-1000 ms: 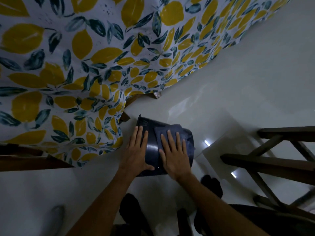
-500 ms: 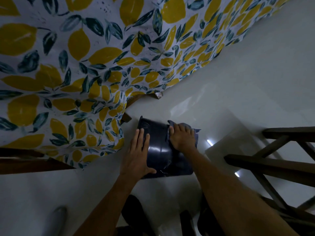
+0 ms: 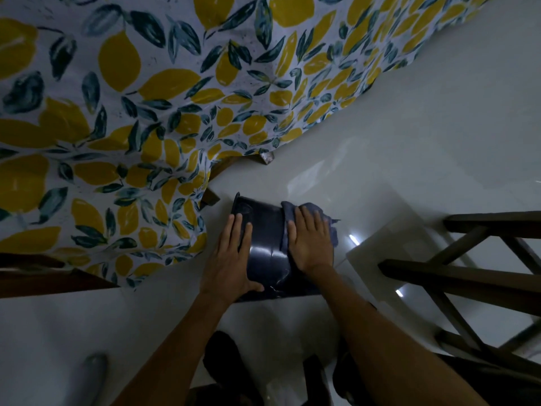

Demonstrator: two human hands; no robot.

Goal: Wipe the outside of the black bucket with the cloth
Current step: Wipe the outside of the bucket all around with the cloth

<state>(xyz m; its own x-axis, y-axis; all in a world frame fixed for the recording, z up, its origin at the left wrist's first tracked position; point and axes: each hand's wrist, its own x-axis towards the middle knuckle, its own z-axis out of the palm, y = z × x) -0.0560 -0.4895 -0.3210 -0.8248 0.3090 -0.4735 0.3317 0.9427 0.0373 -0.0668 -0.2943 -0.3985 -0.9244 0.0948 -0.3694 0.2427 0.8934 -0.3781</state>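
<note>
The black bucket [image 3: 267, 244] lies on its side on the pale tiled floor, its rim toward the upper left. My left hand [image 3: 232, 259] rests flat on the bucket's left side, fingers together, steadying it. My right hand [image 3: 310, 244] presses a dark blue cloth [image 3: 329, 222] against the bucket's right side; the cloth bunches out past my fingertips and to the right. Part of the bucket's lower wall is hidden under both hands.
A lemon-print tablecloth [image 3: 146, 112] hangs down over the left and top, with a wooden table leg [image 3: 211, 197] close to the bucket. A dark wooden chair frame [image 3: 468, 273] stands at the right. Glossy floor [image 3: 395, 142] lies beyond the bucket.
My right hand with the cloth went from the bucket's top middle to its far right end, then drew back a little along the right side. The left hand has stayed put.
</note>
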